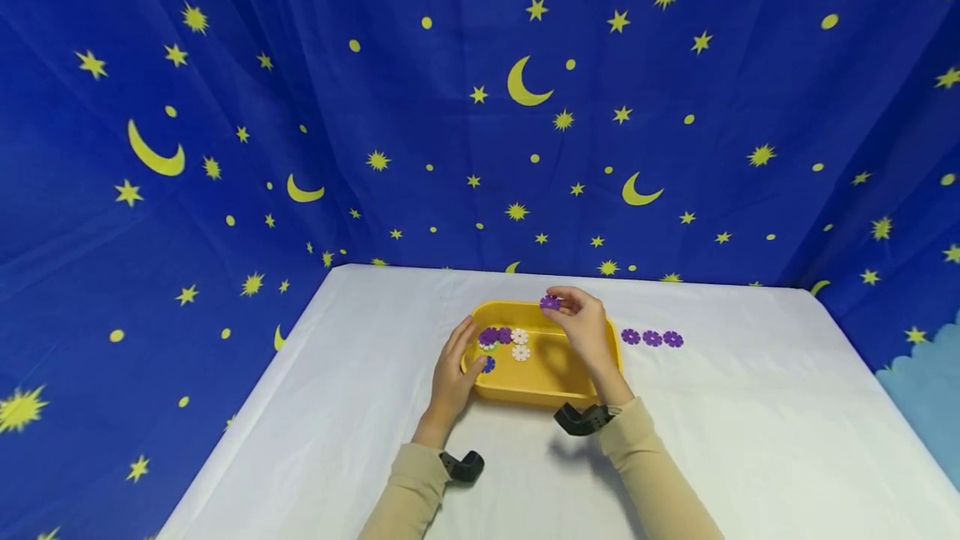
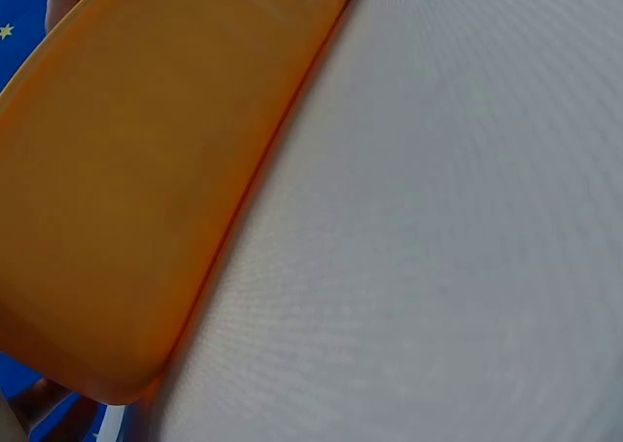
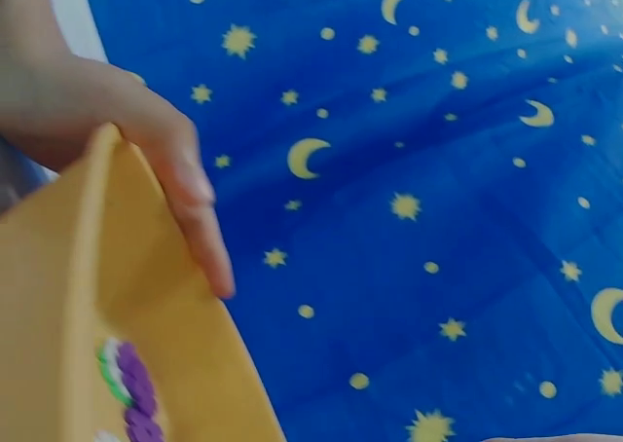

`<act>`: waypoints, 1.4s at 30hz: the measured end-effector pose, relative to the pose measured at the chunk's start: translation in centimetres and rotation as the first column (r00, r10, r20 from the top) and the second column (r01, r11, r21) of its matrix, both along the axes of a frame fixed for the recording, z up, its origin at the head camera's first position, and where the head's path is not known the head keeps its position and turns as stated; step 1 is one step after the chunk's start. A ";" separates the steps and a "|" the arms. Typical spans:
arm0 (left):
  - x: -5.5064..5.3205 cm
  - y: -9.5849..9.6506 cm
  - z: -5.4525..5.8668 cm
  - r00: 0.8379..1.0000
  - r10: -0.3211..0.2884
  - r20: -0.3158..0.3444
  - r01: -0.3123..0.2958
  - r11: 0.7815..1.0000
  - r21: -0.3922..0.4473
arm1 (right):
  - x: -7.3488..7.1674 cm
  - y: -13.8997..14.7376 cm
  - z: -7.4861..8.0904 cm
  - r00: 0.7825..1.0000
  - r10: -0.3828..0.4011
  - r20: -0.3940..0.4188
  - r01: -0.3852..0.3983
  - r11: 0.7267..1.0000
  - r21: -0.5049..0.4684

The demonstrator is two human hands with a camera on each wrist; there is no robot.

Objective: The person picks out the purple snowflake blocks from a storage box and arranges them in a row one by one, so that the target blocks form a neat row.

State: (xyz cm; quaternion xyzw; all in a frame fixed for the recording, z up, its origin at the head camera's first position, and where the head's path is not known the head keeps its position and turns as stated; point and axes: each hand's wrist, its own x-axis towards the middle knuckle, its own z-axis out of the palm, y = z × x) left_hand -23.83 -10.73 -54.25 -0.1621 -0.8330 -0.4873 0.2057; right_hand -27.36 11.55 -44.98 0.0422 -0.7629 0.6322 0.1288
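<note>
A yellow plastic tray (image 1: 517, 395) stands on the white table. At its left end, my left hand (image 1: 452, 373) holds the rim, thumb over the front corner and fingers along the outside. Above the back right part of the tray, my right hand (image 1: 585, 327) pinches a purple notched flower-shaped disc (image 1: 550, 302) between thumb and fingertips. Inside lie several such discs: purple ones (image 1: 504, 336), white ones (image 1: 521, 352) and a blue one (image 1: 489, 364) near my left thumb. The right wrist view shows a purple disc (image 3: 138, 379) overlapping white and green ones.
To the right of the tray, three purple discs (image 1: 652, 339) lie in a row on the white tablecloth (image 1: 750, 423). A blue curtain (image 1: 450, 123) with yellow moons and stars hangs behind the table and along its sides.
</note>
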 end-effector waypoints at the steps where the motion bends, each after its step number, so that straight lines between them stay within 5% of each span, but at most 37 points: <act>1: 0.0 0.0 0.0 1.000 0.001 0.002 -0.001 1.000 -0.002 | 0.0 0.4 0.1 1.000 -0.009 0.002 0.009 1.000 -0.007; 19: 0.0 0.1 0.0 1.000 0.014 0.015 -0.014 1.000 -0.009 | -0.7 6.2 0.9 0.973 -0.219 0.066 0.223 0.973 -0.055; 35: 0.0 0.1 -0.1 1.000 0.004 -0.015 -0.004 1.000 0.006 | -1.0 12.4 0.0 0.896 -0.396 0.200 0.427 0.892 -0.148; 42: -0.1 0.0 -0.1 1.000 0.013 0.008 -0.013 1.000 -0.014 | -1.2 14.2 -0.9 0.886 -0.415 0.208 0.459 0.851 -0.256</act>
